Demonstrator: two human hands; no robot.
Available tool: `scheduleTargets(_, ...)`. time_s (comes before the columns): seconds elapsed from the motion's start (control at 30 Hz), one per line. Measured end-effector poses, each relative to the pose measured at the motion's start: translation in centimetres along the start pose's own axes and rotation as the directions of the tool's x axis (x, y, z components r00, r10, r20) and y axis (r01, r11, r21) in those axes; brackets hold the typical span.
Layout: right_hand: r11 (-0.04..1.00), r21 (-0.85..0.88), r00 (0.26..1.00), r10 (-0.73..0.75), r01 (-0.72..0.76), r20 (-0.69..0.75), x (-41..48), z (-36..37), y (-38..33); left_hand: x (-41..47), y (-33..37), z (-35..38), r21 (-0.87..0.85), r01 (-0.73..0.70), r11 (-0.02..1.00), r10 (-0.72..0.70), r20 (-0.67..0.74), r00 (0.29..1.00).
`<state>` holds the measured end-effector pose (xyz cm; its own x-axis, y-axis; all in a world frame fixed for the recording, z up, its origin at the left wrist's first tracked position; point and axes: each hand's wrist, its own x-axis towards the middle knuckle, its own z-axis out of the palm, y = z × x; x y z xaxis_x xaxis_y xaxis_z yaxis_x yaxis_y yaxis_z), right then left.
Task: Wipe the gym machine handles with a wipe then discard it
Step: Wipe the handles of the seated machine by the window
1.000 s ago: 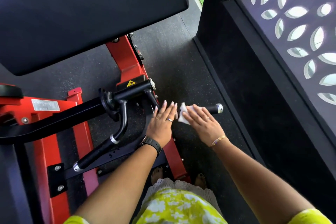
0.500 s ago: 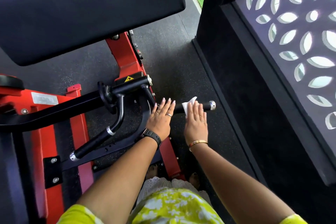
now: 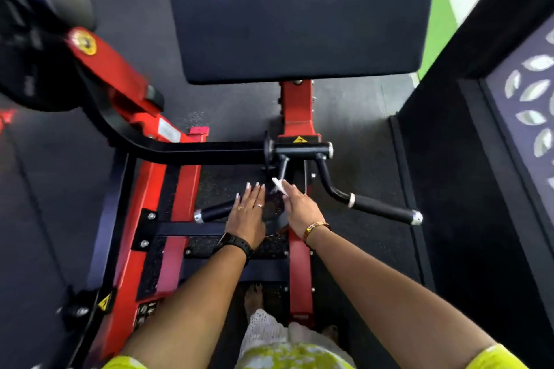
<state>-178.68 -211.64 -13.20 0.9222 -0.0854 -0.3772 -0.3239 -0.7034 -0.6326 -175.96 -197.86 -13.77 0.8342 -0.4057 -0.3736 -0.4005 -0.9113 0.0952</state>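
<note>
The left hand [image 3: 247, 216] lies palm down with its fingers straight and slightly spread, released and holding nothing. It covers the inner end of the left black rubber-gripped handle [image 3: 214, 211], whose chrome cap points out to the left. Whether the palm actually presses the grip cannot be told from above.

The right hand [image 3: 301, 208] is turned on edge just beside it and grasps the small white wipe [image 3: 278, 185] at its fingertips (the thumb is hidden, so the exact pinch is unclear). The wipe sits right at the foot of the short black stem [image 3: 282, 167] that drops from the black crossbar [image 3: 301, 148], between the two handles. The right black rubber-gripped handle [image 3: 385, 209] is well apart from both hands, angled out toward the right, with nothing on it.

A black watch [image 3: 236, 243] is on the left wrist and a gold bracelet [image 3: 314, 228] on the right. Above the crossbar stands the large black padded cushion [image 3: 299, 9] on the red steel machine frame [image 3: 298, 108], all over a dark speckled rubber floor [image 3: 359, 117].
</note>
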Motion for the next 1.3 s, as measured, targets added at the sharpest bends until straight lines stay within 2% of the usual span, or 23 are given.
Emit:
scheduleTargets(0.17, 0.941, 0.3, 0.987, 0.161, -0.157, 0.012, 1.2, 3.3, -3.9, -1.5, -5.7, 1.2, -0.003, 0.057, 0.998, -0.057, 0.018, 0.998)
scheduleTargets(0.23, 0.952, 0.283, 0.992, 0.128, -0.121, -0.006, 1.4, 4.2, -4.7, -1.7, -7.4, 1.8, -0.004, 0.051, 0.999, -0.05, 0.022, 0.998)
scheduleTargets(0.27, 0.974, 0.216, 0.997, 0.073, -0.065, -0.03, 1.6, 4.7, -5.0, -1.8, -8.2, 2.0, -0.009, 0.045, 0.999, -0.045, 0.026, 0.999)
scheduleTargets(0.33, 0.994, -0.08, 0.989, -0.081, 0.071, -0.122, 2.1, 5.5, -5.4, -1.5, -9.5, 2.4, -0.041, 0.039, 0.998, -0.038, 0.033, 0.999)
scheduleTargets(0.4, 0.911, -0.379, 0.943, -0.258, 0.164, -0.212, 3.0, 6.2, -5.5, -1.1, -10.4, 2.5, -0.108, 0.049, 0.993, -0.046, 0.03, 0.998)
scheduleTargets(0.43, 0.858, -0.482, 0.93, -0.305, 0.176, -0.204, 3.7, 6.6, -5.5, -0.7, -11.0, 2.6, -0.138, 0.048, 0.989, -0.046, 0.018, 0.999)
scheduleTargets(0.47, 0.808, -0.56, 0.93, -0.328, 0.183, -0.169, 4.2, 7.1, -5.6, -0.4, -11.6, 2.7, -0.159, 0.041, 0.986, -0.04, 0.012, 0.999)
scheduleTargets(0.53, 0.748, -0.633, 0.96, -0.28, 0.2, -0.027, 4.7, 8.5, -5.4, -0.1, -13.0, 3.1, -0.19, 0.026, 0.981, -0.023, 0.019, 1.0)
scheduleTargets(0.6, 0.705, -0.678, 0.974, -0.212, 0.209, 0.08, 4.7, 10.5, -5.0, 0.3, -14.5, 3.7, -0.315, 0.075, 0.946, -0.059, 0.062, 0.996)
scheduleTargets(0.63, 0.688, -0.698, 0.977, -0.194, 0.198, 0.086, 4.7, 11.3, -5.1, 0.4, -15.2, 3.8, -0.447, 0.144, 0.883, -0.111, 0.1, 0.989)
scheduleTargets(0.7, 0.67, -0.729, 0.986, -0.157, 0.143, 0.048, 5.3, 12.3, -5.4, 0.7, -16.1, 4.1, -0.699, 0.302, 0.649, -0.203, 0.224, 0.953)
scheduleTargets(0.77, 0.686, -0.714, 0.985, -0.165, 0.144, 0.04, 6.8, 13.4, -6.0, 1.2, -17.0, 4.3, -0.802, 0.389, 0.453, -0.197, 0.336, 0.921)
scheduleTargets(0.87, 0.676, -0.673, 0.951, -0.263, 0.301, 0.161, 8.3, 14.2, -8.0, 2.0, -17.7, 4.3, -0.845, 0.431, 0.317, -0.149, 0.404, 0.903)
scheduleTargets(0.93, 0.653, -0.663, 0.93, -0.28, 0.366, 0.238, 8.3, 14.9, -8.7, 2.4, -17.8, 4.2, -0.851, 0.449, 0.272, -0.135, 0.428, 0.894)
scheduleTargets(1.0, 0.591, -0.693, 0.905, -0.348, 0.414, 0.244, 7.6, 15.8, -8.0, 2.4, -17.6, 4.1, -0.85, 0.425, 0.311, -0.131, 0.404, 0.905)
scheduleTargets(1.07, 0.51, -0.724, 0.862, -0.446, 0.465, 0.24, 6.6, 16.0, -6.4, 2.3, -17.8, 4.5, -0.8, 0.327, 0.502, -0.088, 0.329, 0.94)
scheduleTargets(1.13, 0.412, -0.755, 0.806, -0.536, 0.509, 0.251, 6.1, 15.0, -4.3, 2.0, -18.2, 5.0, -0.663, 0.157, 0.732, 0.025, 0.257, 0.966)
scheduleTargets(1.17, 0.379, -0.772, 0.794, -0.553, 0.51, 0.253, 6.0, 14.3, -3.4, 1.8, -18.4, 5.4, -0.579, 0.078, 0.811, 0.074, 0.234, 0.969)
scheduleTargets(1.23, 0.407, -0.789, 0.818, -0.539, 0.46, 0.199, 6.2, 12.7, -2.4, 1.4, -18.7, 5.7, -0.408, -0.038, 0.912, 0.124, 0.186, 0.975)
scheduleTargets(1.3, 0.458, -0.796, 0.857, -0.496, 0.395, 0.139, 6.9, 11.9, -2.6, 0.9, -19.1, 5.8, -0.246, -0.12, 0.962, 0.156, 0.136, 0.978)
